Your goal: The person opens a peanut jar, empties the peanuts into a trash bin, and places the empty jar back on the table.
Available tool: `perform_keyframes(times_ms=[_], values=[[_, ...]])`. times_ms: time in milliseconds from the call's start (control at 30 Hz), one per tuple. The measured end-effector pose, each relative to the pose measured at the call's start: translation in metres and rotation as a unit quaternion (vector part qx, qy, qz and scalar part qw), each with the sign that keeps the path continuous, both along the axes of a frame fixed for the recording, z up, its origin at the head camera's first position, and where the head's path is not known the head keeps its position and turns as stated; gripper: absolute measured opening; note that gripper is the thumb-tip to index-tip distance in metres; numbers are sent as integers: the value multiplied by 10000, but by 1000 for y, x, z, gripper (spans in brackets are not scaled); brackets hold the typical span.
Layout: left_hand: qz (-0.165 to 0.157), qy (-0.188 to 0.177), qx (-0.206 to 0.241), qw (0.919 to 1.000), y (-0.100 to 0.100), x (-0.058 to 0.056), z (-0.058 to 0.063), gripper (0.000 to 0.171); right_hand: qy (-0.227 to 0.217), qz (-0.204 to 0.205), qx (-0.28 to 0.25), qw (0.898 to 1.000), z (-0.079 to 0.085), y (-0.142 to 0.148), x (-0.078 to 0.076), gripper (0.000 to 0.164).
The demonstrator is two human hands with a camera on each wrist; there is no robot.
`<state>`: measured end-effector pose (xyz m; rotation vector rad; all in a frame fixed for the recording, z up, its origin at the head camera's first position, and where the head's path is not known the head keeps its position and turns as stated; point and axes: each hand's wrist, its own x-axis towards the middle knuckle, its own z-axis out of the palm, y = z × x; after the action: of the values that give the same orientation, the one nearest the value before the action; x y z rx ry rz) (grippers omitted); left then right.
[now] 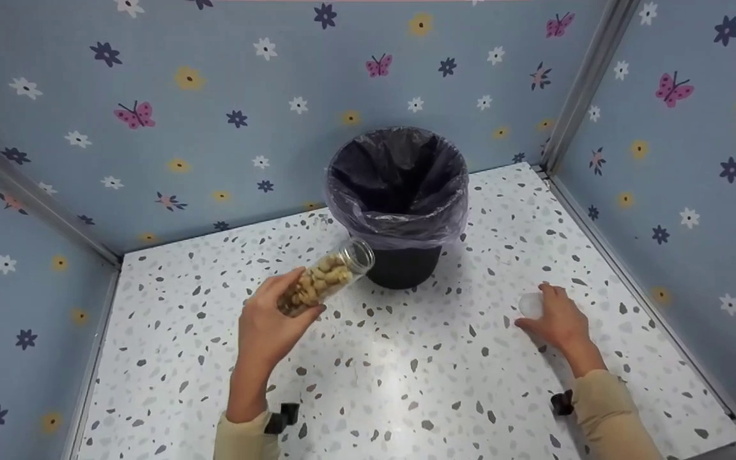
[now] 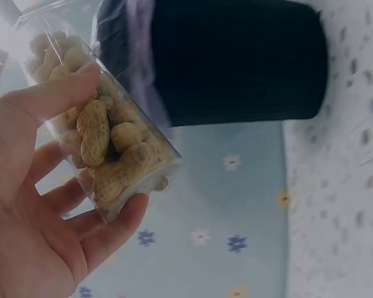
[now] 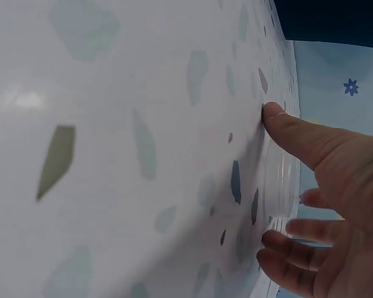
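A clear jar (image 1: pixel 324 279) of unshelled peanuts (image 2: pixel 94 133) is gripped in my left hand (image 1: pixel 273 322), thumb on one side and fingers round the other. Its uncovered mouth tilts up to the right, overlapping the lower front of a black trash bin (image 1: pixel 403 267) in the head view. Over the speckled table on the right, my right hand (image 1: pixel 559 319) has its thumb and fingers spread around a translucent round lid (image 1: pixel 529 305). That lid (image 3: pixel 278 180) lies flat on the table, with the fingertips down near the surface.
A thin purple plastic bag (image 1: pixel 400 223) lines the bin and folds over its rim. Behind the bin stands a blue flowered wall panel (image 1: pixel 227 147), with more panels at left and right. Metal posts (image 1: pixel 588 83) mark the corners of the white speckled table (image 1: pixel 406 383).
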<state>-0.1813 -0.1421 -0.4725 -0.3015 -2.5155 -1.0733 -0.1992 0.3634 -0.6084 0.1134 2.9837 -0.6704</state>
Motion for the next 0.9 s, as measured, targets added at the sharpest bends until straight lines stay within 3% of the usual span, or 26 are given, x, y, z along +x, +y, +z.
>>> perform_keyframes(times_ms=[67,167,267,333,433,533,667,900], values=[[69,89,-122,9999,-5,-5,15,61,76,-97,104,9999,6,-3,1,98],[71,171,-256,9995,-11,-12,36,62,316,-182,-2,9993,22,-12,-3,84],[14,269,-314,9991,-17,-20,52,62,773,-97,-565,9954,45,-28,-17,63],[-25,297,-346,9990,-20,-26,60,63,1042,34,-1169,9877,60,-41,-28,52],[-47,241,-409,9989,-23,-33,69,64,1253,275,-2182,9674,82,-63,-46,44],[-33,104,-608,9981,-23,-43,77,64,1317,429,-2852,9484,104,-82,-59,42],[-86,-188,-931,9954,-15,-62,89,64,1625,377,-3160,9340,131,-102,-72,43],[-213,-571,-1268,9901,-2,-101,112,65,1946,-218,-3655,9100,162,-128,-94,47]])
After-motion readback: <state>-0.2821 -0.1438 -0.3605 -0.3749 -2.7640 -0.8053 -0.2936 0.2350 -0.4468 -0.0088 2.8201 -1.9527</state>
